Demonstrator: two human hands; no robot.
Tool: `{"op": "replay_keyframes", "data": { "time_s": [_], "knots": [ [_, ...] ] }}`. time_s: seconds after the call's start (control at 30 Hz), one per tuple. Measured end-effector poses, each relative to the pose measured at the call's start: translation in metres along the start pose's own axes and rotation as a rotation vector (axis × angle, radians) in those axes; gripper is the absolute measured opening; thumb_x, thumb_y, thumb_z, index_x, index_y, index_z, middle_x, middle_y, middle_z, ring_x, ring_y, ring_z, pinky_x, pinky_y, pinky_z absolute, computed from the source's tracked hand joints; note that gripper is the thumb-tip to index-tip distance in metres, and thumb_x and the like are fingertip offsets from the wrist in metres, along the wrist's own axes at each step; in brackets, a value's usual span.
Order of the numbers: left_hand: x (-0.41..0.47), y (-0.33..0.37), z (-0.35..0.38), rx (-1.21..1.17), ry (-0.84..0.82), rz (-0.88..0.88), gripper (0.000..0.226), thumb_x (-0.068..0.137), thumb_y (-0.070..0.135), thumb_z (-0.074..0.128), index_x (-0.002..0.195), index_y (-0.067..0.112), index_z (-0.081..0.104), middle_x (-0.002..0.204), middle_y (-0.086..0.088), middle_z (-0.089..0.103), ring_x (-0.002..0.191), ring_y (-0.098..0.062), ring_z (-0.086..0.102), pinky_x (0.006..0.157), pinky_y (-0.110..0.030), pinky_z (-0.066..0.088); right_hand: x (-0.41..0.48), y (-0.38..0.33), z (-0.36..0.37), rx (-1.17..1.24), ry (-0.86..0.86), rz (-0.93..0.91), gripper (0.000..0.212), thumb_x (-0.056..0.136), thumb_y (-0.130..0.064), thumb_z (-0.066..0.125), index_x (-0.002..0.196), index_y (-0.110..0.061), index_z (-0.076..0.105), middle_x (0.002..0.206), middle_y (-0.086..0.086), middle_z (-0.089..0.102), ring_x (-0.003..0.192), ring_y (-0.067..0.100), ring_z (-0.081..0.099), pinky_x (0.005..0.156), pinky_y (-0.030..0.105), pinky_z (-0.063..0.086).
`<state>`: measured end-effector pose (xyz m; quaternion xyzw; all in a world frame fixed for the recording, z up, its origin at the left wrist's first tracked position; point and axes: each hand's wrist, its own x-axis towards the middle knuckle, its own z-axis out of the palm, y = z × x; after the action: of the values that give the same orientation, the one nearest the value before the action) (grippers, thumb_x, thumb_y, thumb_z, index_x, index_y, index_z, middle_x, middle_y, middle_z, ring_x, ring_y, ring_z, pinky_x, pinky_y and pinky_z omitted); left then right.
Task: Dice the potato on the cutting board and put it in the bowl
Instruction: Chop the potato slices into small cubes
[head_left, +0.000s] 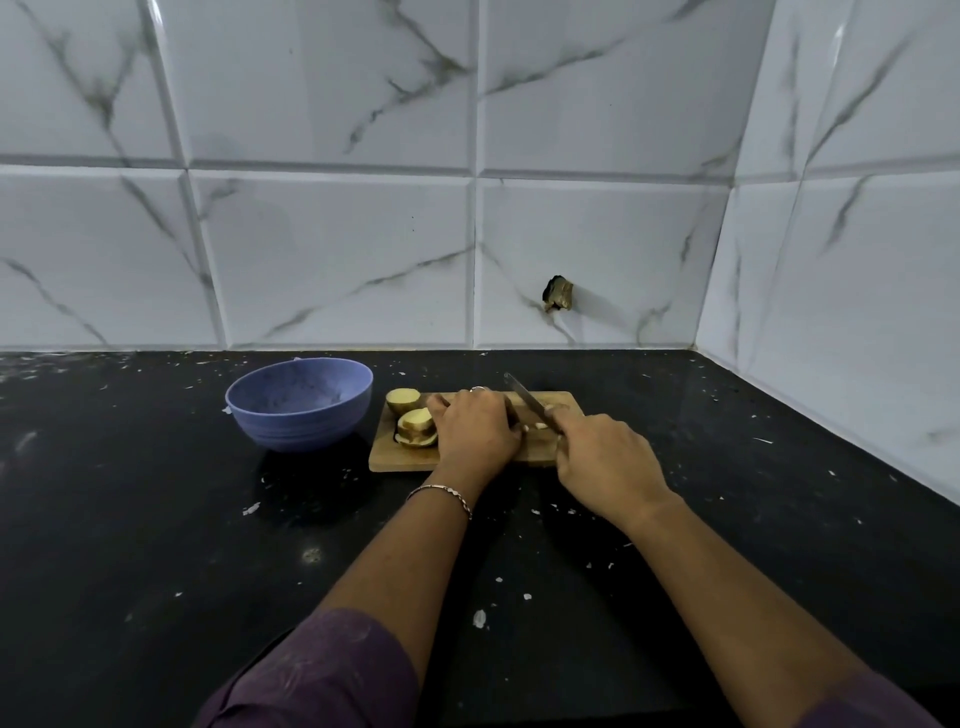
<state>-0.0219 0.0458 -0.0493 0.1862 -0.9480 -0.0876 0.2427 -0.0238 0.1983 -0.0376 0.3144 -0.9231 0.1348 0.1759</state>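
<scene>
Left hand (475, 426) sits knuckles-up on the middle of the cutting board (397, 461), fingers curled close together; what they press is hidden, so I cannot tell. Right hand (602, 462), at the board's right edge, grips the knife (527, 401) in a closed fist, the blade slanting over the board beside the left hand. Stacked potato slices (415, 428) and a potato end (402, 399) lie on the board's left part. The blue bowl (300, 421) stands just left of the board.

My cutting board (400, 457) is matt wood, the knife blade (527, 400) dull metal, the bowl (301, 415) matt plastic; the black table (156, 519) looks glossy, the wall tiles (332, 249) shiny.
</scene>
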Motion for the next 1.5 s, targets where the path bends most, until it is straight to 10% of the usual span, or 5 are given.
{"op": "replay_keyframes", "data": {
  "time_s": [1.0, 1.5],
  "knots": [
    [-0.002, -0.001, -0.006, -0.062, -0.018, -0.032, 0.020, 0.089, 0.037, 0.058, 0.097, 0.025, 0.072, 0.098, 0.003, 0.068, 0.102, -0.020, 0.058, 0.098, -0.045, 0.024, -0.001, -0.008, 0.004, -0.073, -0.042, -0.122, 0.047, 0.098, -0.015, 0.046, 0.142, -0.030, 0.045, 0.116, 0.000, 0.065, 0.103, 0.020, 0.061, 0.072, 0.030, 0.039],
    [0.005, -0.031, -0.036, -0.013, -0.075, -0.046, 0.022, 0.091, 0.020, 0.061, 0.105, 0.035, 0.069, 0.116, 0.004, 0.063, 0.117, -0.021, 0.053, 0.101, -0.048, 0.023, 0.001, 0.000, -0.005, 0.215, -0.067, -0.041, 0.034, 0.099, -0.024, 0.052, 0.131, -0.028, 0.060, 0.126, -0.001, 0.056, 0.111, 0.021, 0.057, 0.094, 0.036, 0.050]
  ]
}}
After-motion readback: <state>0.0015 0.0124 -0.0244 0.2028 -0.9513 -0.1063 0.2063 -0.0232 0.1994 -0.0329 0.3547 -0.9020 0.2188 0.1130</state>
